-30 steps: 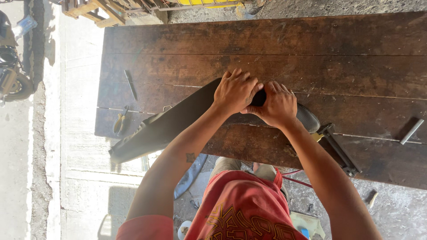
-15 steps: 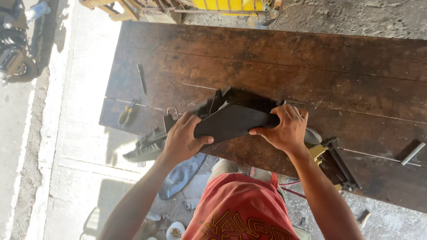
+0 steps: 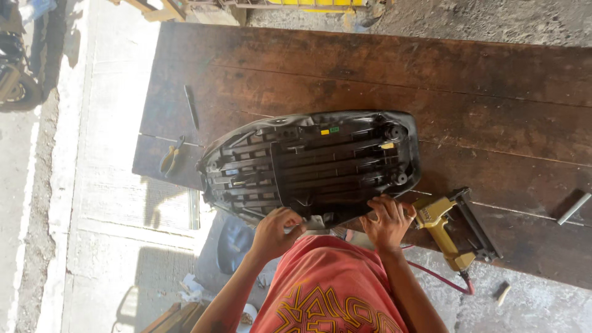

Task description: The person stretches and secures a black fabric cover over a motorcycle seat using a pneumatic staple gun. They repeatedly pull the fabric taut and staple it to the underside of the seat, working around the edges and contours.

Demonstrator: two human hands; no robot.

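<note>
While the motorcycle seat (image 3: 311, 166) lay upside down across the dark wooden workbench (image 3: 382, 74), its ribbed black plastic underside facing up, both hands were on its near edge. The left hand (image 3: 275, 233) had its fingers curled over the rim near the middle of that edge, pinching what looked like a fold of the cover, though I couldn't tell exactly how much it had hold of. The right hand (image 3: 388, 222) was just right of it, fingers bent and pressed against the same edge, closed onto the rim rather than spread flat. Just beside the right hand, to the right, a yellow staple gun (image 3: 453, 231) sat on the bench with a red hose (image 3: 439, 276) running off its handle past the near edge. Over on the left side of the bench there were pliers (image 3: 171, 154) close to the seat's narrow end, and a thin dark rod (image 3: 191, 106) a bit farther back. A short metal bar (image 3: 574, 208) lay near the right edge, well apart from everything else.
</note>
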